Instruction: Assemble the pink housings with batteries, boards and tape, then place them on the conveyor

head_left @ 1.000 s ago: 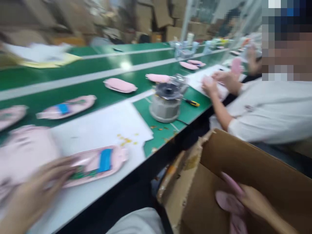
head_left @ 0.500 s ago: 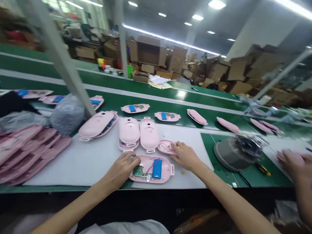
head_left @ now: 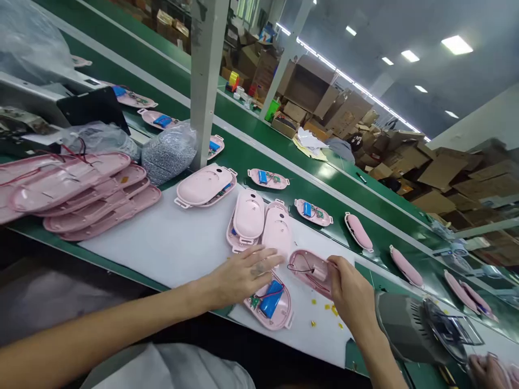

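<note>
My right hand (head_left: 352, 289) grips the right end of a pink shell half (head_left: 298, 259), its hollow side up, with thin dark wires and a pale pink cylindrical part inside. My left hand (head_left: 253, 270) is stretched out, fingers extended, over the upper part of an open pink casing (head_left: 279, 319). That casing holds a blue battery (head_left: 271, 299) and a green circuit board (head_left: 254, 302), partly hidden by the hand. Just beyond my left fingertips lie two pink casings with lids on, a left one (head_left: 249, 214) and a right one (head_left: 277, 231).
Stacked pink shells (head_left: 93, 189) and a bubble-wrap bundle (head_left: 172, 154) lie left, by a metal post (head_left: 206, 81). Yellow bits (head_left: 334, 310) dot the white mat (head_left: 182, 243). A grey machine (head_left: 409, 324) stands right, near another person's hand (head_left: 488, 370). Several casings line the green belt.
The view has tilted and swung left. My right hand has raised the pink shell half. My left hand has moved from the open casing's left edge to above it. More yellow bits now show.
</note>
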### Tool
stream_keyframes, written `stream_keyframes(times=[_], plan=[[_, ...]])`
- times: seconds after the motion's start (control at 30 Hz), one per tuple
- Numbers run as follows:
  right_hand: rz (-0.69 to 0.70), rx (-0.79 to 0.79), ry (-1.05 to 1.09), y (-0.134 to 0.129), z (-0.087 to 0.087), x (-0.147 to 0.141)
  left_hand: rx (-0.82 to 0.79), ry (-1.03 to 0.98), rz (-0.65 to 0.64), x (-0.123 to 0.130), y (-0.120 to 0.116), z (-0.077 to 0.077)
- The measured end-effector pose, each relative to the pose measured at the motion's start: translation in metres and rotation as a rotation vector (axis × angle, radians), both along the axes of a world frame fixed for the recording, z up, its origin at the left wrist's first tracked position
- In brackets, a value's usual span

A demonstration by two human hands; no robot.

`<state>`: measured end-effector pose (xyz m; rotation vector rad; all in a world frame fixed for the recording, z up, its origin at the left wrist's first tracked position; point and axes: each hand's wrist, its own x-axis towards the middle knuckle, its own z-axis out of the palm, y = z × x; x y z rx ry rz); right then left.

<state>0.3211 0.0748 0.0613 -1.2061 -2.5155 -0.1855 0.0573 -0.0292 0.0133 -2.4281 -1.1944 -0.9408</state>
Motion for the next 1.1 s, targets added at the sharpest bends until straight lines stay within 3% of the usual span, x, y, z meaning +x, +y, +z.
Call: stream_keyframes(times=[0.1, 0.23, 0.33, 0.47, 0.57, 0.8, 0.93, 1.1], plan=[[0.076, 0.219, -0.026, -0.028, 0.019, -0.026, 0.128, 0.143, -0.010, 0.010, 0.006, 0.007], [0.084, 0.235, 0.063, -0.045, 0.020, -0.056, 0.089, 0.140, 0.083, 0.021, 0.008, 0.006], [0.032, 0.212, 0.109, -0.047, 0.014, -0.062, -0.055, 0.031, 0.002, 0.020, 0.006, 0.003], [-0.042, 0.273, 0.120, -0.046, 0.010, -0.054, -0.383, -0.391, -0.155, 0.009, 0.002, 0.002], [-0.098, 0.328, 0.131, -0.044, 0.012, -0.046, -0.565, -0.567, -0.202, 0.004, -0.003, -0.004], [0.148, 0.066, 0.144, -0.044, 0.010, -0.054, -0.237, -0.819, 0.058, 0.007, -0.004, -0.021], [0.168, -0.027, 0.226, -0.044, 0.006, -0.061, -0.329, -0.941, -0.035, 0.008, -0.001, -0.024], [0.053, -0.195, 0.283, -0.036, 0.002, -0.070, -0.642, -1.333, 0.014, 0.005, 0.006, -0.029]])
